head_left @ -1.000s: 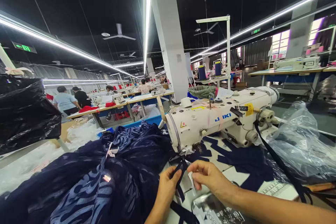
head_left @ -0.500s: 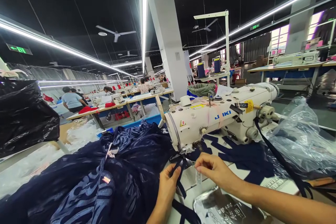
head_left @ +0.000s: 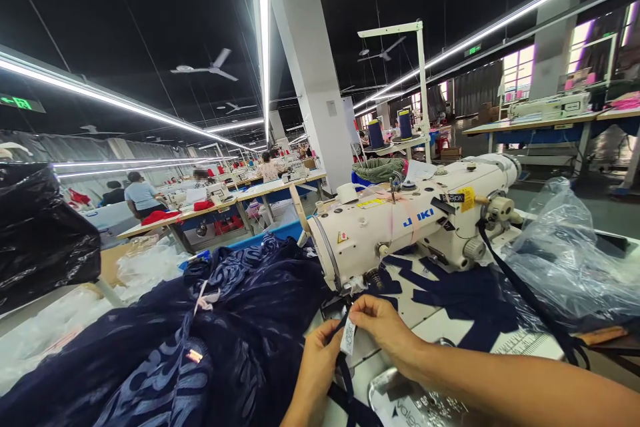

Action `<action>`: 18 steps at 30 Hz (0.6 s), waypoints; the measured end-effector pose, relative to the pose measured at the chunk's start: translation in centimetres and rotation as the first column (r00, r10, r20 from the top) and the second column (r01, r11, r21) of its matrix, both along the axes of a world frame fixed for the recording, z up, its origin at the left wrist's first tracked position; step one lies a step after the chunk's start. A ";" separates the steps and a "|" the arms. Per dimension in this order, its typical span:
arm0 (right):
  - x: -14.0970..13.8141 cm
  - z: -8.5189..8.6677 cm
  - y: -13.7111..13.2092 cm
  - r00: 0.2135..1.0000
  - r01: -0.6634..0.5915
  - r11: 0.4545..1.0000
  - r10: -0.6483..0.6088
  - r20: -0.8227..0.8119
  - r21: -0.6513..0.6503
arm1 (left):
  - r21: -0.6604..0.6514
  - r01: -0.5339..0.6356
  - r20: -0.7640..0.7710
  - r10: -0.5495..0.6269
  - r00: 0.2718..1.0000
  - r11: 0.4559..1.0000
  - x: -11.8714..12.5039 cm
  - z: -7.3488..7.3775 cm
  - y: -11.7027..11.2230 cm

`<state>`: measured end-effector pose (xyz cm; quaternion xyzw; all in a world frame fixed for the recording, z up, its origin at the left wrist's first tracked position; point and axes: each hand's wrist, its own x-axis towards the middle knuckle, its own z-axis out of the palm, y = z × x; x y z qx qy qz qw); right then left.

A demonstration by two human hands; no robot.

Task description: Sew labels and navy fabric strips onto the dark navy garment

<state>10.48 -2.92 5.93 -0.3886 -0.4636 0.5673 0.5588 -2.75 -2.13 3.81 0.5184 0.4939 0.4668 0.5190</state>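
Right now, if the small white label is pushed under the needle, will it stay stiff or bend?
The white label probably bends: it hangs thin from the right hand. It looks light. The left hand steadies the dark strap.

Both hands (head_left: 350,340) pinched together, fingertips meeting

We see a small white printed label (head_left: 349,337) hanging upright, pinched between both hands' fingertips; a narrow navy strap (head_left: 344,373) runs just behind it, dropping below the left hand.

Sewing machine head (head_left: 400,230) blocks ahead, fabric heap (head_left: 200,327) crowds left; table (head_left: 435,327) right open.
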 end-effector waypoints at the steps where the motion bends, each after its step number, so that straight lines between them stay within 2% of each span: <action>1: -0.1 0.1 0.0 1.000 0.014 1.000 -0.014 -0.004 0.004 | -0.006 0.009 0.012 -0.009 1.000 1.000 0.0 0.2 -0.2; 4: -0.2 0.0 0.0 0.999 0.052 0.999 -0.052 0.005 0.017 | -0.015 0.035 0.039 -0.034 0.999 0.999 0.2 1.0 -0.9; 7: -0.4 -0.3 0.0 0.998 0.058 0.998 -0.059 0.016 0.018 | -0.004 -0.007 0.043 0.007 0.999 1.000 0.5 1.5 -1.5; 13: -0.1 -0.8 0.4 0.996 0.069 0.998 -0.069 -0.054 -0.006 | -0.067 -0.069 0.097 0.075 0.992 0.995 0.7 1.3 -1.6; 18: 0.3 -1.0 0.5 0.998 -0.051 0.999 0.051 0.021 -0.009 | -0.059 -0.082 0.111 0.088 0.990 0.995 0.6 1.4 -1.6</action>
